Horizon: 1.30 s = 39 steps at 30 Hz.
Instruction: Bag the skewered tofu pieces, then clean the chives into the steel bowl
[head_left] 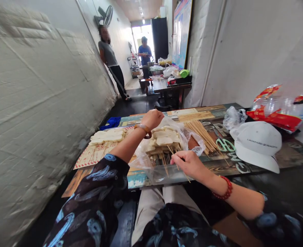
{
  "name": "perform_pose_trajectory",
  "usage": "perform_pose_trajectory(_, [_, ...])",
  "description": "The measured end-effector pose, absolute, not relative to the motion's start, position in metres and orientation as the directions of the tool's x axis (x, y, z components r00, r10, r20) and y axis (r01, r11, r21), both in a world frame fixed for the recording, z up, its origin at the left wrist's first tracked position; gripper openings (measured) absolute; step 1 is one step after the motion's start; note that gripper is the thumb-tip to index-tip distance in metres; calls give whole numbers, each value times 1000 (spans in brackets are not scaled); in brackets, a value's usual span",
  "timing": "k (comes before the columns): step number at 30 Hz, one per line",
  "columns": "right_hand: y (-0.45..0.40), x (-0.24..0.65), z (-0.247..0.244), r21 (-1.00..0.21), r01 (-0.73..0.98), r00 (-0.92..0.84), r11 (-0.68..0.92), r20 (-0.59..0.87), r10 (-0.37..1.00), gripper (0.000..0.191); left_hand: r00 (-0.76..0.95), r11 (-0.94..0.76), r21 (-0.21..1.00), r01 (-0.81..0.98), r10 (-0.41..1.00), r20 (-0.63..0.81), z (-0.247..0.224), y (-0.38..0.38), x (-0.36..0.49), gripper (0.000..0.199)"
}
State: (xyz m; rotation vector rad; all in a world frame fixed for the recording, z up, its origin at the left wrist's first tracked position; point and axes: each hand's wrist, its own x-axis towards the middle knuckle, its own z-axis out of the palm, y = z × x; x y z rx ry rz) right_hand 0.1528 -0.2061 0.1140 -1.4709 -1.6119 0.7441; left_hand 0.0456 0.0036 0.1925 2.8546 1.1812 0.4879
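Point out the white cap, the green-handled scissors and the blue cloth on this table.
White cap [259,140]: head view, on the front of the crown.
Green-handled scissors [232,146]: head view, on the handle.
Blue cloth [111,124]: head view, on the middle of its crumpled fabric.

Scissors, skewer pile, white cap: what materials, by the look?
Scissors: handles likely plastic, smooth pale green moulded loops; blades greyish, probably metal.
Skewer pile: bamboo or other wood, unfinished; thin, straight, tan sticks. Which one, I can't tell.
White cap: probably woven fabric, matt, softly creased crown with dark lettering.
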Motion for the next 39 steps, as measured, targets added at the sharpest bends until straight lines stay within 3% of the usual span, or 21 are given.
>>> perform_pose_trajectory(5, [-157,146,119,-778,623,57,80,147,987,34,680,-725,111,680,680,274,192,0,48,33])
perform_pose_trajectory(10, [-140,134,124,-570,815,-41,103,120,992,35,683,-720,74,690,682,262,191,0,41,34])
perform_pose_trajectory(14, [-155,131,125,-509,839,-138,195,148,979,42,665,-719,93,689,678,312,191,0,36,34])
perform_pose_trajectory(24, [-133,133,123,-370,924,-60,99,114,992,42,649,-715,127,687,683,336,189,-4,53,32])
perform_pose_trajectory(27, [-130,130,122,-315,946,-54,78,83,995,46,671,-713,95,695,690,272,190,-9,50,34])
perform_pose_trajectory(31, [-149,154,125,-384,905,-127,181,163,978,53,689,-722,110,683,687,230,192,-9,19,32])
perform_pose_trajectory(36, [-163,233,123,-517,830,42,207,427,903,34,659,-692,225,686,722,209,198,-16,-51,54])
perform_pose_trajectory(39, [-147,272,109,-541,825,116,164,446,887,53,670,-668,290,685,734,109,194,-35,-82,67])
